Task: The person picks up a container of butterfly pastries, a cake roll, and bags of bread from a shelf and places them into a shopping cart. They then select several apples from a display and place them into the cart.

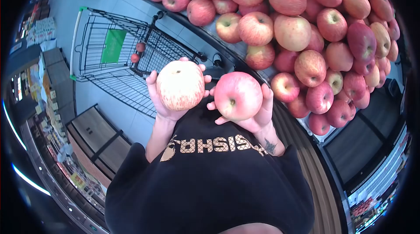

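Pale-striped apple point(180, 86) cupped in left hand point(165, 112) | pinker apple point(239, 95) gripped in right hand point(261, 119), just beside | apple pile point(310, 67) ahead-right | palms under, fingers light, best against bruising | blurred red rounds point(135, 58), perhaps apples, in cart point(114, 45)

"What is the black shirt point(210, 186) displaying?"
"Tan lettering point(214, 144) is showing a dark crisscross pattern."
"And just beyond the shirt?"
"The cream-yellow apple point(180, 87) is showing fine red streaks and flecks, while the pink apple point(239, 96) is looking rosier, turning yellow-green around its hollow."
"Farther beyond the shirt?"
"The apple pile point(293, 33) is mixing red, pink and yellow, much of it streaked, and a green panel point(113, 45) is brightening the dark wire cart point(116, 15)."
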Demonstrator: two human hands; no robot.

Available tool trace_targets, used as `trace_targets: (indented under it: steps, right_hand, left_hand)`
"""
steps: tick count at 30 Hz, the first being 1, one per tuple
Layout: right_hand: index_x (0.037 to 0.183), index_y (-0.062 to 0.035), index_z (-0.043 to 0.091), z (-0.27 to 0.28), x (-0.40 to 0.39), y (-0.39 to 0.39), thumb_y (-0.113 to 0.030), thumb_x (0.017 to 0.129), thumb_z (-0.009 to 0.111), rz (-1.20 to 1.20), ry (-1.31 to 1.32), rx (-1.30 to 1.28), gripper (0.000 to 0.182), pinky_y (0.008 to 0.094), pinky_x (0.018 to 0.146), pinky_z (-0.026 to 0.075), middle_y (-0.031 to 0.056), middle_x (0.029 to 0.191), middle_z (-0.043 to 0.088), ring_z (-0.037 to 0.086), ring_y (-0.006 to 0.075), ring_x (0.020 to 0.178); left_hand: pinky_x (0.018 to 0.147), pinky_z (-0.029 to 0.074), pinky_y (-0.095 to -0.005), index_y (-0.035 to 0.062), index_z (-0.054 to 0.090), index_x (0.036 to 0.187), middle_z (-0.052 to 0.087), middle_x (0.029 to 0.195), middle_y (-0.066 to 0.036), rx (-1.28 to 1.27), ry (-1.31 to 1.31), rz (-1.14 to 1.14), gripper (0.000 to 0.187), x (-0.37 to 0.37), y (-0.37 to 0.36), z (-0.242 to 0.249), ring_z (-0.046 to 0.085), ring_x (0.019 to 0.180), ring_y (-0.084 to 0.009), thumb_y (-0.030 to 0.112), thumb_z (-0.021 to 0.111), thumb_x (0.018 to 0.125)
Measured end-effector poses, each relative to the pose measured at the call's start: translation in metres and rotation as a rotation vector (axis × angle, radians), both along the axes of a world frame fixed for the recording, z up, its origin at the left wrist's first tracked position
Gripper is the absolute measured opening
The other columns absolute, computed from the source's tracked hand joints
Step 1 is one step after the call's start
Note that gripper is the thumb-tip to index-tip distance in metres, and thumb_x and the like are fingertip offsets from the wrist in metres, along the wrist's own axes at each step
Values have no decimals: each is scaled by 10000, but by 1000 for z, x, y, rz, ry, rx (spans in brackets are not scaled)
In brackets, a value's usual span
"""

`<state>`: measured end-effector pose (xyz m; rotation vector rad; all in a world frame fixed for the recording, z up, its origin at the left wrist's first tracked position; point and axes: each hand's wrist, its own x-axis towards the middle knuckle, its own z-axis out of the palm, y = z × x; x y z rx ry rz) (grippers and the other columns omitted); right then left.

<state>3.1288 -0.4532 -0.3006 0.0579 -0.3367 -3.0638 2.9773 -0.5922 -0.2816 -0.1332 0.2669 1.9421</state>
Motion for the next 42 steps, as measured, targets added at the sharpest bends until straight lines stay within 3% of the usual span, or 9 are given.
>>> trace_targets:
  steps: [5, 9, 12, 15, 23, 27, 31, 37, 42]
  right_hand:
    - [1349, 13, 265, -1, -28, -3, -654, 814, 449, 117, -97, 215, 874, 495, 771, 539, 252, 1325, 363, 487, 444, 1106]
    - [1332, -42, 275, 9, -57, -26, -433, 777, 653, 34, -334, 893, 777, 389, 939, 431, 149, 1265, 417, 487, 262, 1141]
    - [1269, -82, 330, -9, -90, -55, -161, 646, 786, 23, -324, 1503, 776, 371, 967, 387, 116, 1219, 412, 443, 244, 1141]
    - [1229, -64, 375, -26, -137, -93, -175, 615, 791, 22, -210, 2032, 751, 377, 945, 400, 133, 1170, 427, 462, 265, 1109]
    - [1185, -17, 448, -154, -347, -247, -350, 586, 787, 244, -229, 2145, 765, 386, 888, 431, 169, 1073, 493, 511, 297, 1022]
    - [1223, -19, 416, -287, -468, -298, -383, 556, 779, 472, -394, 2104, 842, 394, 907, 423, 193, 1137, 451, 482, 334, 1073]
    - [1259, -79, 417, -392, -544, -321, -341, 597, 771, 327, -96, 2649, 794, 416, 900, 443, 206, 1212, 412, 484, 365, 1087]
    - [1236, -125, 476, -474, -609, -325, -345, 627, 773, 220, 448, 3093, 712, 417, 851, 468, 123, 1097, 518, 534, 333, 1022]
    - [1281, -143, 457, -502, -631, -325, -325, 626, 773, 311, 508, 3145, 749, 402, 920, 438, 106, 1225, 496, 480, 327, 1092]
  left_hand:
    - [948, 400, -534, 66, 337, 1324, 386, 1299, -225, -191, 137, 99, 779, -2, -32, -7, 433, 1172, -401, 596, 496, 775]
    - [1025, 345, -463, 79, 330, 1326, 394, 1315, -155, -408, 273, 266, 786, -9, -58, -14, 403, 1232, -277, 540, 596, 748]
    - [1012, 368, -405, 79, 361, 1301, 432, 1275, -126, -657, 377, 327, 689, -19, -95, -35, 428, 1208, -238, 428, 636, 774]
    - [968, 411, -383, 31, 341, 1309, 460, 1226, -110, -839, 295, 471, 613, -42, -146, -72, 470, 1152, -218, 252, 637, 819]
    - [923, 422, -311, -9, 382, 1250, 508, 1166, -114, -1402, 206, 732, 662, -202, -278, -261, 514, 1078, -187, 223, 734, 739]
    - [967, 376, -373, -5, 377, 1269, 389, 1204, -172, -2095, 475, 637, 833, -287, -333, -387, 417, 1139, -295, 272, 797, 605]
    - [993, 347, -409, 95, 429, 1238, 334, 1216, -157, -2207, 990, 554, 742, -332, -387, -479, 382, 1127, -347, 87, 774, 582]
    - [998, 330, -434, 61, 400, 1279, 320, 1235, -175, -2235, 1084, 607, 742, -372, -416, -528, 343, 1149, -361, 97, 752, 627]
    - [1006, 326, -430, 61, 382, 1286, 275, 1262, -181, -2202, 925, 712, 738, -383, -404, -537, 301, 1175, -364, 112, 750, 648]
